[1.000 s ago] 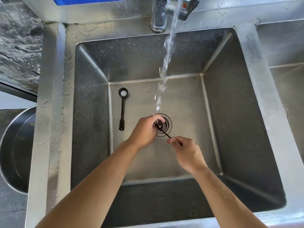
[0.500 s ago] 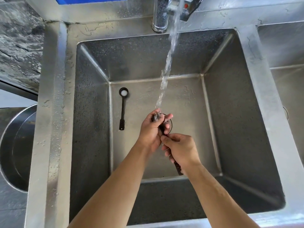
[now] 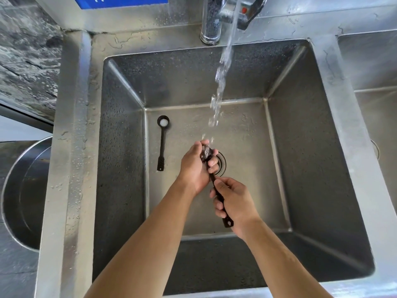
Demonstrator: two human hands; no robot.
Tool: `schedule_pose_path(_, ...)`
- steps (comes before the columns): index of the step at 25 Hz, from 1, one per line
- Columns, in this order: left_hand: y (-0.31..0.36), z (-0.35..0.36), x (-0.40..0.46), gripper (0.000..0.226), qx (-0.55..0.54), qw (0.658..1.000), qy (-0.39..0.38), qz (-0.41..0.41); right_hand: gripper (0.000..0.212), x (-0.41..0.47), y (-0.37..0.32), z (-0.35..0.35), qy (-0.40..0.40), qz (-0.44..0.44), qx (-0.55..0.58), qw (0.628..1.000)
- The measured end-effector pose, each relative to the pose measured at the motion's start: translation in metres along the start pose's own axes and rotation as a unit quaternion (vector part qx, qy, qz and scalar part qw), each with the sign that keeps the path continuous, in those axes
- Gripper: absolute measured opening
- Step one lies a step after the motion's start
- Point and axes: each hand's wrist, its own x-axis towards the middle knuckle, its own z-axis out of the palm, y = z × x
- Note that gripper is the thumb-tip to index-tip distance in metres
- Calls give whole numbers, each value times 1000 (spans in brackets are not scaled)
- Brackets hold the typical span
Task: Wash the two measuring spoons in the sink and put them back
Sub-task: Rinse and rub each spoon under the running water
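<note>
Over the drain of the steel sink I hold a black measuring spoon under the running water. My right hand grips its handle, whose end with a hole sticks out below my palm. My left hand curls round the spoon's bowl, where the stream lands. A second black measuring spoon lies flat on the sink floor at the left, its bowl at the far end holding something white.
The tap stands at the back rim with water flowing. A second basin adjoins on the right. A round steel bowl sits left of the sink, beside a marble counter. The drain lies under my hands.
Both hands have lifted the spoon up into the stream. My right hand slid along the handle so the spoon's end now shows below it. The other spoon has not moved.
</note>
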Motion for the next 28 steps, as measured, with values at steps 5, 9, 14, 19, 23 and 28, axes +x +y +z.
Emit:
schedule_pose_path(5,-12,-4,3,7,44,996,65,39,24,3,2,-3,14,-22,-151,988)
schedule_pose_path(9,-12,6,12,21,140,972,169,88,19,0,7,2,-8,-69,-254,965)
schedule_pose_path(14,-7,16,12,35,42,993,106,31,22,2,11,-2,71,-162,-373,911)
schedule_pose_path(19,0,-4,1,19,-10,999,29,25,21,9,-12,4,-2,-130,-259,957)
schedule_pose_path(23,10,-2,0,15,30,999,10,-21,23,3,-9,0,-36,-94,-214,972)
schedule_pose_path(28,15,-3,-4,35,-8,998,-49,-24,24,4,-8,-14,-54,-55,-175,981)
